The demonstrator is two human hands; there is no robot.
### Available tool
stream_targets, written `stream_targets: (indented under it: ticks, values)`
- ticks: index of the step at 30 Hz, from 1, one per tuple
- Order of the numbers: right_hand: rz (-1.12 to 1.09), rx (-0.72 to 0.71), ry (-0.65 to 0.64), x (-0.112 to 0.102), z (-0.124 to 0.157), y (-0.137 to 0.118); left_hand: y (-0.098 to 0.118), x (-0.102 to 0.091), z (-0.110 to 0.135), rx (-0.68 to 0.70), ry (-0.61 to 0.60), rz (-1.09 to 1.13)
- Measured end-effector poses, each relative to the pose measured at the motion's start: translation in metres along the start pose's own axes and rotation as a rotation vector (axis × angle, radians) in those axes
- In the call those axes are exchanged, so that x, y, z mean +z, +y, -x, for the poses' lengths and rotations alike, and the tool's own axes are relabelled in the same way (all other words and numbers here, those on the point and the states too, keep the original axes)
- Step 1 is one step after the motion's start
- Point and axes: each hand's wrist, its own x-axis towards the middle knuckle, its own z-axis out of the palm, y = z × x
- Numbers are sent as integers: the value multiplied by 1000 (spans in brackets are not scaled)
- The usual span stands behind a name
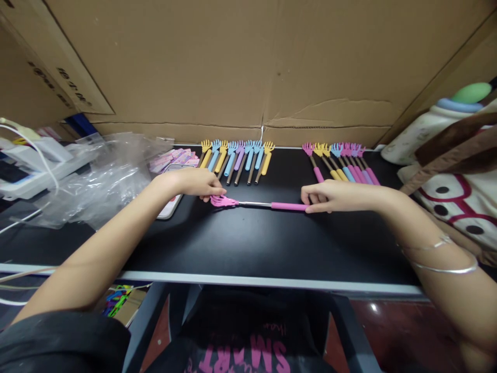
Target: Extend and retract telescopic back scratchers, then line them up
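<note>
A pink telescopic back scratcher (pixel 254 204) lies stretched out sideways just above the black table (pixel 248 248). My left hand (pixel 200 182) pinches its pink claw head. My right hand (pixel 330 197) is closed round its pink handle. Its metal shaft shows between the two hands. Behind them, a row of several yellow, blue and purple scratchers (pixel 236 158) lies at the back centre. A second row of pink, yellow and blue scratchers (pixel 344 161) lies at the back right.
Clear plastic bags (pixel 104 173) are heaped at the left, with a phone (pixel 173 204) and pink packets (pixel 174 157) beside them. Cardboard sheets (pixel 248 67) wall the back. A patterned bag (pixel 450 186) and a bottle (pixel 430 127) stand at the right.
</note>
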Motion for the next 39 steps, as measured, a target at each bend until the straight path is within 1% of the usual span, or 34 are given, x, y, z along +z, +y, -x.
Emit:
stream_targets:
  ticks: [28, 39]
  values:
    - [25, 17, 18, 1, 1, -1, -4, 2, -3, 22, 16, 7]
    - [36, 17, 26, 2, 0, 1, 0, 1, -1, 21, 30, 3]
